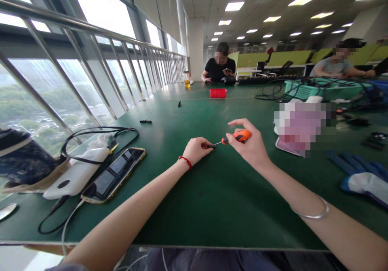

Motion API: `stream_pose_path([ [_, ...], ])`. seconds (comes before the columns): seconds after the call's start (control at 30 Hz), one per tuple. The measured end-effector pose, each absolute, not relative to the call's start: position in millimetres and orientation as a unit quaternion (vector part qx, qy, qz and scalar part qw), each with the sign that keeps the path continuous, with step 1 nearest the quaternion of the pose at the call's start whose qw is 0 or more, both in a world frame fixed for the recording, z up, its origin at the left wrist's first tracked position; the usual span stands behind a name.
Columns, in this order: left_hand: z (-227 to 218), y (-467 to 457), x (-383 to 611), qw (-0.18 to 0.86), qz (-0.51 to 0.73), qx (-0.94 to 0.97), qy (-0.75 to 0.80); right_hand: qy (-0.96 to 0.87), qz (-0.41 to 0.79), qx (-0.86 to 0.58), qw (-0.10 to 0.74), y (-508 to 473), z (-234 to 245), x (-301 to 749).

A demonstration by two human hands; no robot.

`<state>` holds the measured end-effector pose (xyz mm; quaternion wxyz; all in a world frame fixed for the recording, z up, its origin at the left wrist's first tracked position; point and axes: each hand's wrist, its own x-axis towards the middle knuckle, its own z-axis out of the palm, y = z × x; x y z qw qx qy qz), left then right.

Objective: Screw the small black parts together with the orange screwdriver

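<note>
Near the middle of the green table, my left hand pinches a small black part against the tabletop. My right hand grips a screwdriver with an orange and black handle; its index finger stretches out above the handle. The thin metal shaft points left and its tip meets the black part. What the tip fits into is too small to make out.
On the left lie a phone, a white power bank and black cables. Ahead are a red tray and small black pieces. To the right are blue gloves and a green basket. Two people sit beyond.
</note>
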<state>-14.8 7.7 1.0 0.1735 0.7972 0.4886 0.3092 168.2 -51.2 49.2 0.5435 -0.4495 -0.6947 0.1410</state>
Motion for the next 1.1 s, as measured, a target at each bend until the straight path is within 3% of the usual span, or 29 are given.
stream_pose_path([
  [0.8,0.4,8.1,-14.7,0.170,0.316,0.795,0.489,-0.712,0.142,-0.460,0.511,-56.7,51.6,165.6],
  [1.1,-0.6,9.0,-15.1,0.163,0.320,0.797,0.485,-0.705,0.108,-0.443,0.543,-50.4,44.5,166.0],
])
